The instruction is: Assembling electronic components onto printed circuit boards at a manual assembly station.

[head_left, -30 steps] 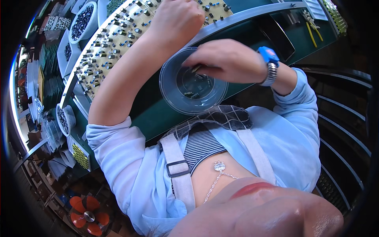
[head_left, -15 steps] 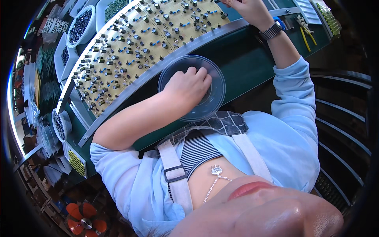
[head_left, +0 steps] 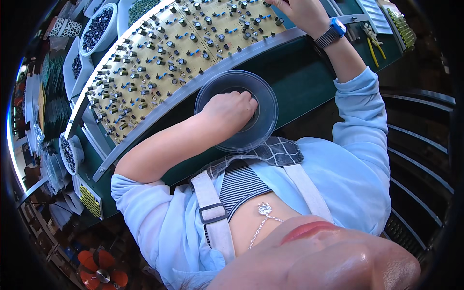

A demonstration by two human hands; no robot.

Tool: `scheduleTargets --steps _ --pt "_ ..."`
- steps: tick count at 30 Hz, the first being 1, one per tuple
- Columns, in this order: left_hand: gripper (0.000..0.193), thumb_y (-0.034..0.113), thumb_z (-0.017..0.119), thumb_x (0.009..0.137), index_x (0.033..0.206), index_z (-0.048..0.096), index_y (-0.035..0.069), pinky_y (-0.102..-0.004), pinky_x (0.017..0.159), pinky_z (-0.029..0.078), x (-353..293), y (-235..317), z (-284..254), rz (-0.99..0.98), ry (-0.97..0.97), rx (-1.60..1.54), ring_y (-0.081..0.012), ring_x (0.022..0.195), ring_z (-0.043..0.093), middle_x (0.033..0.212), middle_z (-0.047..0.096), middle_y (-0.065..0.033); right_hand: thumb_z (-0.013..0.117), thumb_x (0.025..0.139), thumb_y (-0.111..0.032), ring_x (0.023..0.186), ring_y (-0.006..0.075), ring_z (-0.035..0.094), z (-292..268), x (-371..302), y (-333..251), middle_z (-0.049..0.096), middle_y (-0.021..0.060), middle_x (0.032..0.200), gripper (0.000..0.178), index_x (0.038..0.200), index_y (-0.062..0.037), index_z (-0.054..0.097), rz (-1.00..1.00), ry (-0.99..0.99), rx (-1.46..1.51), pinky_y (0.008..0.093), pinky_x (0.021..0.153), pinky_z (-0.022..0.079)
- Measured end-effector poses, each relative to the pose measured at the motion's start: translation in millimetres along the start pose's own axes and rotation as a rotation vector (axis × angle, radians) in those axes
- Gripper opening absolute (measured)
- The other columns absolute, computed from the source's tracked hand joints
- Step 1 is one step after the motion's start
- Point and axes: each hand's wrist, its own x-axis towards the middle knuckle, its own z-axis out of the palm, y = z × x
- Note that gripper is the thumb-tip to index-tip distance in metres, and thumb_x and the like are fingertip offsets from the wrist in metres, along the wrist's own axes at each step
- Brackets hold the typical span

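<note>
My left hand (head_left: 228,110) reaches into a round clear plastic bowl (head_left: 267,96). Its fingers are bent together and pointing down inside, and what they hold, if anything, is hidden. Beyond the bowl lies a wide tan circuit board panel (head_left: 166,58), crowded with upright black cylindrical capacitors and small blue parts. A grey metal rail (head_left: 193,82) runs along its near edge. At the panel's far right end is my right hand (head_left: 305,15), with a watch on the wrist; the top of the picture cuts off its fingertips.
White bins of dark small parts (head_left: 97,30) stand at the left, beside a bin of green parts (head_left: 140,10). Yellow-handled pliers (head_left: 373,48) lie at the right on the green tabletop (head_left: 309,79). An orange-bladed fan (head_left: 102,274) is at the lower left.
My left fingers have dipped lower and curled more in the bowl. The view has shifted slightly, so bowl and panel appear a little lower and further right. My right hand has hardly moved.
</note>
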Motion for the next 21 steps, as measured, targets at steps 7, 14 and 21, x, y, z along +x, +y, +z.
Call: scheduleTargets --steps 7,14,21 --pt "0.017 0.007 0.069 0.082 0.099 0.069 0.001 -0.0374 0.072 0.06 -11 -1 -15 0.095 0.171 -0.144 -0.0278 0.091 0.07 0.095 0.068 -0.013 0.07 0.091 -0.026 0.074 0.0264 0.067 6 1 -6 0.064 0.0073 0.076 0.018 0.081 -0.0111 0.07 -0.249 0.034 -0.248 0.0372 0.069 0.055" --pt "0.026 0.009 0.072 0.091 0.117 0.074 0.011 -0.0336 0.072 0.056 -4 -18 -58 0.093 0.629 -0.331 -0.0208 0.086 0.069 0.097 0.07 -0.0086 0.071 0.091 -0.028 0.072 0.0258 0.066 -13 0 -16 0.064 0.0064 0.078 0.018 0.091 -0.0101 0.07 -0.297 -0.1 -0.33 0.0364 0.067 0.055" --pt "0.019 0.018 0.072 0.094 0.094 0.078 0.0 -0.0295 0.074 0.053 15 -103 -85 -0.387 0.727 -0.974 -0.0137 0.083 0.069 0.09 0.077 -0.0055 0.076 0.087 -0.014 0.088 0.0279 0.069 -33 -33 -95 0.068 0.0101 0.098 0.023 0.109 -0.0078 0.069 -0.455 -0.346 0.144 0.0342 0.073 0.057"
